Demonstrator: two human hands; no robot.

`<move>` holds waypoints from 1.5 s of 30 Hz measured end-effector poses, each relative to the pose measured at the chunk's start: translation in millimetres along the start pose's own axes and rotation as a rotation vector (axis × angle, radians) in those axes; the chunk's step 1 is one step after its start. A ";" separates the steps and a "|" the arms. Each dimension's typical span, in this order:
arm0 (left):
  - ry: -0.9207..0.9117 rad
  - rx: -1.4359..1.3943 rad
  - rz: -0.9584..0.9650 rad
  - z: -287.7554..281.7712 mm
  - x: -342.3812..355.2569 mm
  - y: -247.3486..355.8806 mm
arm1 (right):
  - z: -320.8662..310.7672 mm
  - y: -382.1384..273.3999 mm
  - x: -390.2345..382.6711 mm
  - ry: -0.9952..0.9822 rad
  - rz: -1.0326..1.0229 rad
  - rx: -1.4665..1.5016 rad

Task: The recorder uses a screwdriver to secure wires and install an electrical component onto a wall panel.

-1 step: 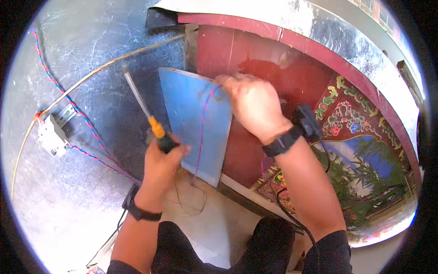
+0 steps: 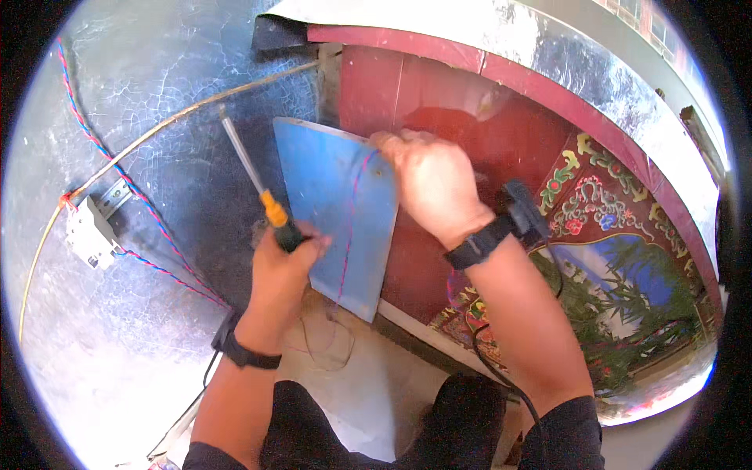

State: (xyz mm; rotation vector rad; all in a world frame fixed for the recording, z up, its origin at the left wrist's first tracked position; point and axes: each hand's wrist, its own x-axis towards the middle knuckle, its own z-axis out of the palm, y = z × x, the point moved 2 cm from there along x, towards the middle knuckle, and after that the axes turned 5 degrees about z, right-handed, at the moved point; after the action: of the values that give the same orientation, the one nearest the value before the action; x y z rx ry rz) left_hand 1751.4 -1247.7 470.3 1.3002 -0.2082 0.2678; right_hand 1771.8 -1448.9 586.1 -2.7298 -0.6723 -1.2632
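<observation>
My left hand (image 2: 283, 270) is wrapped round the dark green handle of a screwdriver (image 2: 270, 207). Its yellow collar and long shaft point up and to the left, with nothing touching the tip. My right hand (image 2: 435, 176) is closed at the upper right corner of a blue board (image 2: 325, 204), which leans upright ahead of me. A thin pink-and-blue twisted wire (image 2: 349, 227) hangs down the board's face from my right fingertips. Those fingertips are partly hidden, so whether they also grip the board's edge does not show.
A white circuit breaker (image 2: 92, 235) is mounted on the grey wall at left, with red-and-blue twisted wires (image 2: 157, 219) and a pale cable (image 2: 176, 116) nearby. On the right stands a dark red painted cabinet (image 2: 470, 102). Loose wire (image 2: 333, 352) loops on the floor below the board.
My right hand has shifted slightly left, and the top of the wire has moved with it. The screwdriver has moved a little right and down. The board looks almost unmoved.
</observation>
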 end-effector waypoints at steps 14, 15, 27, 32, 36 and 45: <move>-0.150 0.840 0.736 35.6 140.7 24.0 | 16.5 -12.9 -7.7 0.058 0.253 0.049; -0.151 0.836 0.742 35.0 145.6 24.8 | 16.5 -12.2 -8.0 0.063 0.252 0.044; -0.253 0.806 0.757 28.9 168.9 9.9 | 15.4 -2.0 -2.3 0.139 0.283 0.176; -0.230 0.764 0.725 31.9 164.8 13.1 | 16.7 5.2 1.4 0.192 0.312 0.233; -0.230 0.783 0.705 30.8 166.3 10.8 | 12.1 -0.4 7.6 0.180 0.289 0.229; -0.189 0.767 0.719 33.2 158.7 13.6 | 28.9 -0.5 20.7 0.112 0.285 0.154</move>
State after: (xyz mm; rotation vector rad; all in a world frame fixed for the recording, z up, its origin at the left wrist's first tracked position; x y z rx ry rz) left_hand 1898.0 -1264.1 538.9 1.9778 -0.7942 0.8994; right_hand 1804.0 -1434.2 582.2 -2.4988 -0.3379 -1.2297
